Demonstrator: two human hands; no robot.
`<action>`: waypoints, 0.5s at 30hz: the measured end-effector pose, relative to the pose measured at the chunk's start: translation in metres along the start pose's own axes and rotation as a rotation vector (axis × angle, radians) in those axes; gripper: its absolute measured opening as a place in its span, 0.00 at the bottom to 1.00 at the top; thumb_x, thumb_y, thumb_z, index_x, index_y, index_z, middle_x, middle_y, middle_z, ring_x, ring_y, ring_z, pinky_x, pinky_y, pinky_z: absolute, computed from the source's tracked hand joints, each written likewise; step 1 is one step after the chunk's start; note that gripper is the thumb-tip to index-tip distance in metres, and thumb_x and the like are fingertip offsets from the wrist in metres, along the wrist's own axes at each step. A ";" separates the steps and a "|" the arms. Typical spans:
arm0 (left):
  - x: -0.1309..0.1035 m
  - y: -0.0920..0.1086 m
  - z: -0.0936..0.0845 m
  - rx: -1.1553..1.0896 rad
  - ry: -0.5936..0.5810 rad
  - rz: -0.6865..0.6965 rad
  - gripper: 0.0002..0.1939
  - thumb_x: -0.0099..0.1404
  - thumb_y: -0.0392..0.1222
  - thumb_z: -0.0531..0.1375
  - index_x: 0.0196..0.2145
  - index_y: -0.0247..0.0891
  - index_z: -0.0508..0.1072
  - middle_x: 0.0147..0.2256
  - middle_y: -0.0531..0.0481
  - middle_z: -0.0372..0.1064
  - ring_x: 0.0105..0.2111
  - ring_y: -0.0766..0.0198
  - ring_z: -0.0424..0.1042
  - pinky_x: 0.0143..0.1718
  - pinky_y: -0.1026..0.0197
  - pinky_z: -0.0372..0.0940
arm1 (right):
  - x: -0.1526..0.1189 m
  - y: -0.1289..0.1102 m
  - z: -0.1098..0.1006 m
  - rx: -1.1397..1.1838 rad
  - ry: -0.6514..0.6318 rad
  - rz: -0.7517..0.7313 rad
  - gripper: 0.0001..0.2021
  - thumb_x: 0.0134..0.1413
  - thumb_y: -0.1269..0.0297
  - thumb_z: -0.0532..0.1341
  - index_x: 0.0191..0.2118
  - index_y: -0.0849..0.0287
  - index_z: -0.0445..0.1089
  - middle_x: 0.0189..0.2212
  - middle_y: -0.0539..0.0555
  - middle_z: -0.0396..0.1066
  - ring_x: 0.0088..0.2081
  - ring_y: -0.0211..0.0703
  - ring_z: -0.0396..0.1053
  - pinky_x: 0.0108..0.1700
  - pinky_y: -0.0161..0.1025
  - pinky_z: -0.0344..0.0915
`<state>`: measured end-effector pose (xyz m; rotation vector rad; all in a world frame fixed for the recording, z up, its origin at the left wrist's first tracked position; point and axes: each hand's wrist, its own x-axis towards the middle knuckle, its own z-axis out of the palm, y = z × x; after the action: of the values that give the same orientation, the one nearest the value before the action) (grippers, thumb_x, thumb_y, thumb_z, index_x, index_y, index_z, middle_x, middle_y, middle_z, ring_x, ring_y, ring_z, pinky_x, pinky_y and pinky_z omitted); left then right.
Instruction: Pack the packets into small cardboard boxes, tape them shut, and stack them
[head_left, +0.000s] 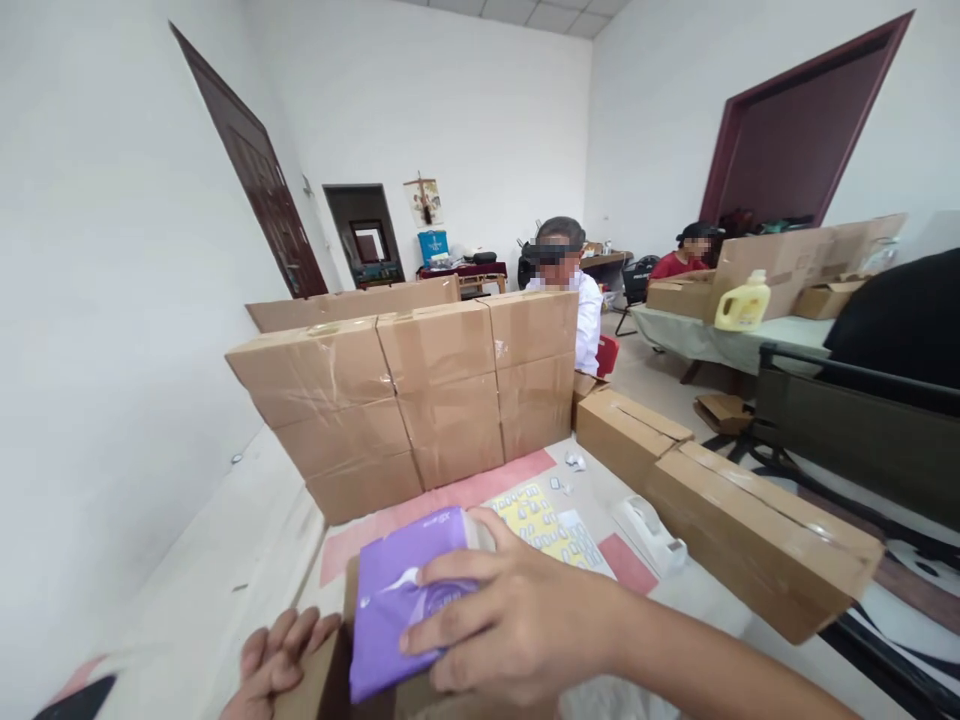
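Head view shows a purple pack tilted at the mouth of a small cardboard box near the lower edge, in front of a wall of taped cartons. The right hand holds the pack, fingers spread over its printed front and thumb along the edge on its right. The left hand has its fingers curled over the near left side of the box, apparently steadying it. How far down the pack sits is hidden.

By its look the pack is soft paper tissues in thin plastic film: probably light, springy, a bit slick and unlikely to break, though a hard pinch could dent it or tear the wrap. A broad hold across the front, with the thumb on the narrow edge, suits it better than fingertips on loose film. The box seems stiff enough to take hold of by its rim. A sticker sheet and a white tape dispenser lie beyond the right hand.
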<state>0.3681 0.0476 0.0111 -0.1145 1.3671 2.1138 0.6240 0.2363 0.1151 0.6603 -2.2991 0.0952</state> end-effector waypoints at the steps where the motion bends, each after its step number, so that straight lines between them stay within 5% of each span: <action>1: -0.004 -0.008 0.011 -0.013 -0.034 0.011 0.23 0.34 0.30 0.57 0.31 0.43 0.57 0.30 0.58 0.60 0.35 0.62 0.69 0.39 0.55 0.67 | -0.005 -0.001 0.001 0.085 -0.020 0.048 0.11 0.68 0.69 0.58 0.40 0.54 0.79 0.53 0.41 0.79 0.64 0.45 0.64 0.68 0.49 0.49; 6: -0.011 -0.033 0.034 0.009 -0.043 -0.002 0.25 0.32 0.29 0.56 0.29 0.41 0.52 0.29 0.59 0.54 0.29 0.69 0.61 0.32 0.62 0.63 | -0.028 -0.005 0.029 0.401 -0.183 0.232 0.15 0.66 0.73 0.55 0.45 0.53 0.79 0.55 0.41 0.78 0.63 0.40 0.66 0.65 0.44 0.54; 15: 0.019 -0.035 0.006 0.033 -0.240 0.034 0.31 0.29 0.26 0.60 0.26 0.39 0.44 0.23 0.59 0.46 0.24 0.71 0.53 0.25 0.63 0.57 | -0.040 0.020 0.078 0.363 -0.369 0.031 0.05 0.65 0.64 0.64 0.38 0.51 0.78 0.54 0.40 0.79 0.58 0.44 0.71 0.41 0.42 0.63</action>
<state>0.3726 0.0712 -0.0212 0.1714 1.2678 2.0556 0.5887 0.2509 0.0337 0.8850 -2.6763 0.4474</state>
